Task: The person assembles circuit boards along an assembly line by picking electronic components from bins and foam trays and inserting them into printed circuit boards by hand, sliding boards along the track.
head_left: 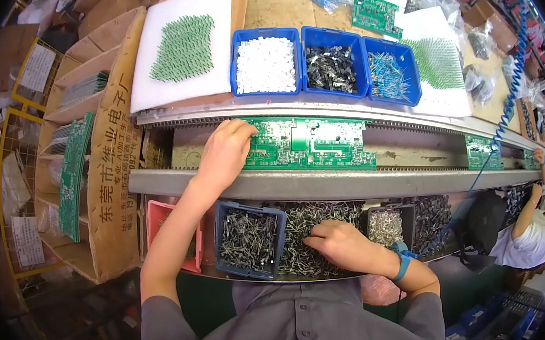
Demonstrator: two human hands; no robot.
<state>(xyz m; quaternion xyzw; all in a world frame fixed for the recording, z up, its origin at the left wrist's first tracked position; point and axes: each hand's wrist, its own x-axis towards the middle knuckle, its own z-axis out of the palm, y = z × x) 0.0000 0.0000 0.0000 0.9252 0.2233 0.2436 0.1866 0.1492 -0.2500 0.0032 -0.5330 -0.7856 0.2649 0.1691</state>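
Note:
A green circuit board (309,141) lies between the rails of the conveyor. Over its left end is my left hand (226,149), with the fingers bent and drawn together; what they hold, if anything, is hidden. Lower down, my right hand (344,245) reaches into a loose heap of dark leaded components (296,249). Its fingers are curled together, and their tips are partly lost among the metal legs, so I cannot make out what is in them. A blue wrist strap (404,261) circles my right wrist. Close by stands a dark blue bin of components (284,224).
Behind the conveyor rail (325,176) sit blue bins of white parts (266,66), black parts (335,72) and blue parts (388,77). A cardboard box (114,165) with boards stands at left. Another person (528,237) works at far right, near a coiled blue cord (515,84).

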